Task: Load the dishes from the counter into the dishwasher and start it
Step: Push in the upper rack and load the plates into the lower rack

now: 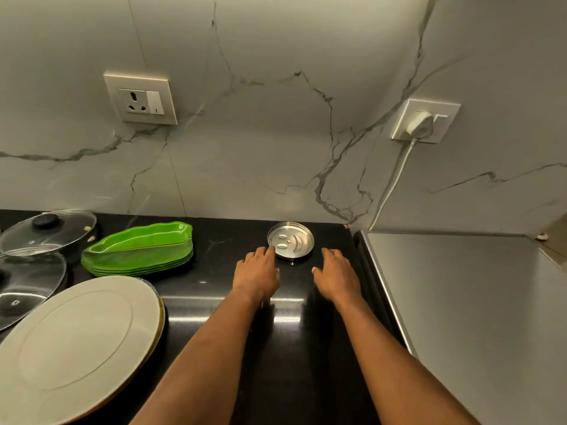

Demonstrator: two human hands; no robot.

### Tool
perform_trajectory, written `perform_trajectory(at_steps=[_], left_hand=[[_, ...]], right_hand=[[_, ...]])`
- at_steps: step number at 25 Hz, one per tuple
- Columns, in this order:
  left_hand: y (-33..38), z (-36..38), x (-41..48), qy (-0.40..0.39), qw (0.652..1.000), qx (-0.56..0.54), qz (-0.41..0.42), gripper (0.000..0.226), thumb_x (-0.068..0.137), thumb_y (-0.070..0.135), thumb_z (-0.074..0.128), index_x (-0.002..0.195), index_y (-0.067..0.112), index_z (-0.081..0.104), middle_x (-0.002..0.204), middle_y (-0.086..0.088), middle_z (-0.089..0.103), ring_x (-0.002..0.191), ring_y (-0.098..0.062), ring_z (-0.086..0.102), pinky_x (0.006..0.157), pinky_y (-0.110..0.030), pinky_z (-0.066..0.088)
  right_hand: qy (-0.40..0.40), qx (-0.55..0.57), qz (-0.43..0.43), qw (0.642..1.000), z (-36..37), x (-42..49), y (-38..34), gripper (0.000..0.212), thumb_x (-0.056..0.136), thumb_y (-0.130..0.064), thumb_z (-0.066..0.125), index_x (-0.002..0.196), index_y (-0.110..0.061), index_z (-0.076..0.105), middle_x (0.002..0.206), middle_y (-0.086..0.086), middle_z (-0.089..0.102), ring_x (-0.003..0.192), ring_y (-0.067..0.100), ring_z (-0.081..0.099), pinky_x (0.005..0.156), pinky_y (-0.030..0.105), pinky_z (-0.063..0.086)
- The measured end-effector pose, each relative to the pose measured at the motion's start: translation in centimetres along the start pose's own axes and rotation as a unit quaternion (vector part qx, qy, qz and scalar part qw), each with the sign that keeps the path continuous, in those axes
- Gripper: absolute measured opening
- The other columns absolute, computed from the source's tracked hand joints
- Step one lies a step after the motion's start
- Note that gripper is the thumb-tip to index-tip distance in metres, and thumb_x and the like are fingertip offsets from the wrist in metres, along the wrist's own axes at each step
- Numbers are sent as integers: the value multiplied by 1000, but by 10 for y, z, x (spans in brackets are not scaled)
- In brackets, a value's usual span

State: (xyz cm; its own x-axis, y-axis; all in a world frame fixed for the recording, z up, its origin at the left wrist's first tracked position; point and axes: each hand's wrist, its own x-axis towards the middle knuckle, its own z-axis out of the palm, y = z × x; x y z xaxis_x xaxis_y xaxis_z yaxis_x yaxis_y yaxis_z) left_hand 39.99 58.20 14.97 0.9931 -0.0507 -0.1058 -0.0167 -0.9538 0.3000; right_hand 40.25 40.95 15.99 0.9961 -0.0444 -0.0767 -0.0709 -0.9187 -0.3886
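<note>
Steel plate (pixel 291 240), rim partly hidden by flat left hand (pixel 257 271); right hand (pixel 336 275) flat, empty.

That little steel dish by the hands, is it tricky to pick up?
Probably stiff and light: the steel dish looks thin and shallow. Flat on the glossy black counter, it may slide rather than lift when nudged. Unlikely to roll or break.

No legible text; smiley on steel plate (pixel 291 240)
</note>
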Motion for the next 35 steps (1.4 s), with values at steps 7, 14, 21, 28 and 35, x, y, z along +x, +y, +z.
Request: perform_trajectory(at_steps=[7,14,21,28,35], left_hand=[[-17,9,66,-45,987,-118,-104,42,99,27,45,138,10,45,141,-13,47,126,-33,50,99,-45,43],[-28,23,126,-40,961,-210,-174,36,96,13,43,127,4,58,132,-17,59,120,-34,56,97,-38,45],[-25,32,125,-32,944,-261,-198,25,90,10,46,92,8,71,98,-15,70,94,-35,64,75,-31,48],[-14,12,74,11,935,-299,-189,20,85,15,59,71,20,73,83,-5,72,82,-25,68,77,-36,59],[-4,19,2,12,922,-333,-197,27,83,10,66,60,23,69,67,-2,72,77,-21,72,81,-40,60]], right_hand=[[-23,158,105,982,15,69,6,47,93,-26,60,137,-10,52,133,11,58,123,31,54,99,37,44],[-38,245,204,947,49,134,7,23,87,-16,50,70,-10,63,75,14,67,69,33,67,67,50,59],[-22,256,210,943,46,135,12,23,83,-6,49,74,-4,70,73,15,67,69,34,67,67,50,59],[18,260,204,944,18,82,21,20,83,-3,53,79,-1,73,74,13,69,66,31,67,63,51,60],[16,281,203,938,18,16,49,17,80,-3,55,78,3,70,75,18,70,64,32,68,61,54,59]])
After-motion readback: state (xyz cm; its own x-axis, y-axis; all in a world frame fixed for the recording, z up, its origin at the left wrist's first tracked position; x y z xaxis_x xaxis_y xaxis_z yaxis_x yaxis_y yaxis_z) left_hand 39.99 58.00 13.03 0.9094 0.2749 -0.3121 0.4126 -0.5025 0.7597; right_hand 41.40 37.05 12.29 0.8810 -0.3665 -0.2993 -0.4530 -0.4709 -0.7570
